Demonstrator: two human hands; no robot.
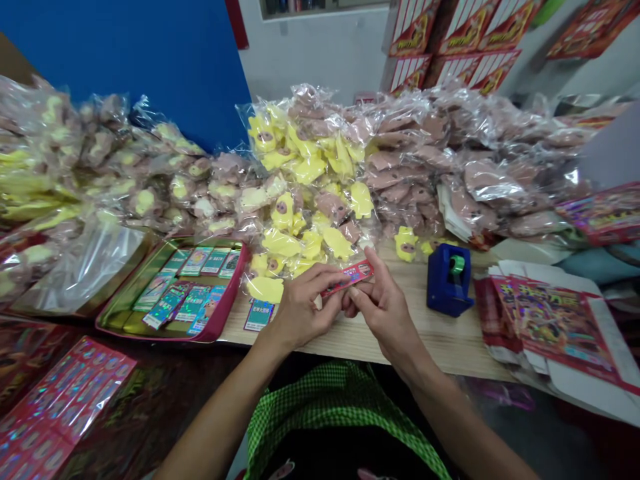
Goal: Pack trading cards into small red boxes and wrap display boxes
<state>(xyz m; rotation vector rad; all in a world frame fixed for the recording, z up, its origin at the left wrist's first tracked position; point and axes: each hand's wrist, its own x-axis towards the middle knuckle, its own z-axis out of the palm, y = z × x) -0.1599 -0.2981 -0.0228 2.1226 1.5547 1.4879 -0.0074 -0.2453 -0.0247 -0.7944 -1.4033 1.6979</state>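
Above the front of the table, my left hand (309,303) and my right hand (381,300) meet around a small red printed strip (356,272), possibly a narrow card or the edge of a thin box. My left fingers and thumb close on its left end. The right thumb presses its lower edge, with the right index finger raised behind its right end. A teal card (259,315) lies on the table just left of my left hand. Beyond my hands are loose yellow animal-shaped figures (283,241).
A red-rimmed tin tray (239,293) on the left holds several cards. At right stand a blue tape dispenser (449,287) and printed cardboard boxes (560,327). Bagged pinkish figures (415,153) pile along the back. A red sticker sheet (65,407) lies lower left.
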